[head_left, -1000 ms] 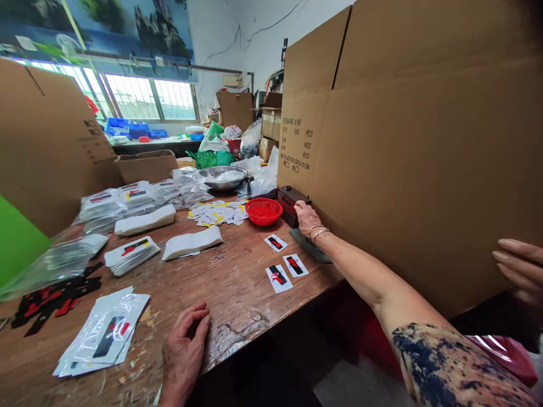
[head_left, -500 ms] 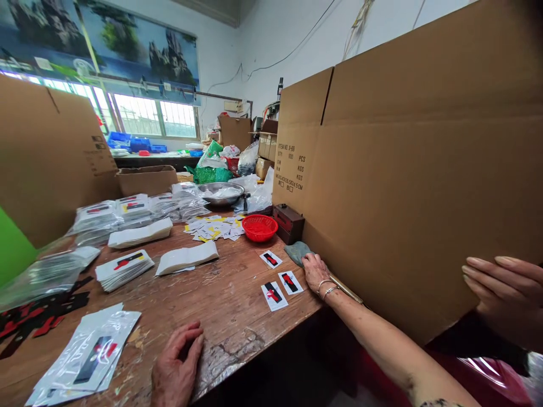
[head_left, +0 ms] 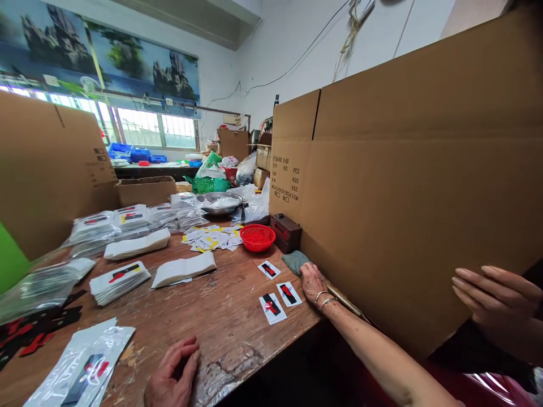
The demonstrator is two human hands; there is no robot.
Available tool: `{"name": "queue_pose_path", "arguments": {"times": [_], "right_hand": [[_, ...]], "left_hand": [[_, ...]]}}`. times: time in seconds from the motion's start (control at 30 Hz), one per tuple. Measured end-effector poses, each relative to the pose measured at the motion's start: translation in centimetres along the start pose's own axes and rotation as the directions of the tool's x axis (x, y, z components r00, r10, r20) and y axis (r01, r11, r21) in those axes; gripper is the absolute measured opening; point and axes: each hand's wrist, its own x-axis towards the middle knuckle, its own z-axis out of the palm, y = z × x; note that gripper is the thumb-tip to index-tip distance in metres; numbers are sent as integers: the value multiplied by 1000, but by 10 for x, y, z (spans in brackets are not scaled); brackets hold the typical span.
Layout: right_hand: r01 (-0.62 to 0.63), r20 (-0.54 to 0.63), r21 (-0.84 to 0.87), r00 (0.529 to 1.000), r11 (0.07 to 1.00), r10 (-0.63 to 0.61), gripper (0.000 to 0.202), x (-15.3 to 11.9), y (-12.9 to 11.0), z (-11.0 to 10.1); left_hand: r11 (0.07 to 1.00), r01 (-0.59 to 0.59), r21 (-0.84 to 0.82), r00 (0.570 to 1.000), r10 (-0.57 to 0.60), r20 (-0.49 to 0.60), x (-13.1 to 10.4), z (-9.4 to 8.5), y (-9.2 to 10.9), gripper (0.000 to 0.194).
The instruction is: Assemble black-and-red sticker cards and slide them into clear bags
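Observation:
My left hand rests on the wooden table near its front edge, loosely curled, with a gap between thumb and fingers and nothing in it. Stretched out to the right, my right hand, with bracelets at the wrist, has its fingers closed on a grey cloth beside a large cardboard box. Left of that hand lie three small cards with red and black items: an upper one, a right one and a lower one. Bagged cards lie left of my left hand.
A co-worker's hand touches the large cardboard box at right. A red basket, dark brown box, loose labels, white paper stacks, a card stack and a metal bowl occupy the table.
The view has shifted slightly, so the table things and both my hands appear a little lower and further left. Both hands keep nearly the same pose.

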Motion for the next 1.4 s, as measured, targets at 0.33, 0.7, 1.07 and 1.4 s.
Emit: {"name": "queue_pose_path", "arguments": {"times": [0.33,0.7,1.07,1.4], "right_hand": [[52,-109,121,993,991,-39,46,-24,1,8],[38,-190,188,982,982,-1,36,-31,2,1],[-268,124,-222,946,937,300,36,-81,42,-53],[-283,204,-41,937,958,285,25,-75,49,-63]], "left_hand": [[1000,27,1,1000,-27,-4,1,0,3,49],[999,27,-27,1000,-27,6,-1,-2,20,45],[1000,-10,6,1000,10,16,-2,-1,22,36],[999,42,17,999,-42,15,3,-3,11,44]]}}
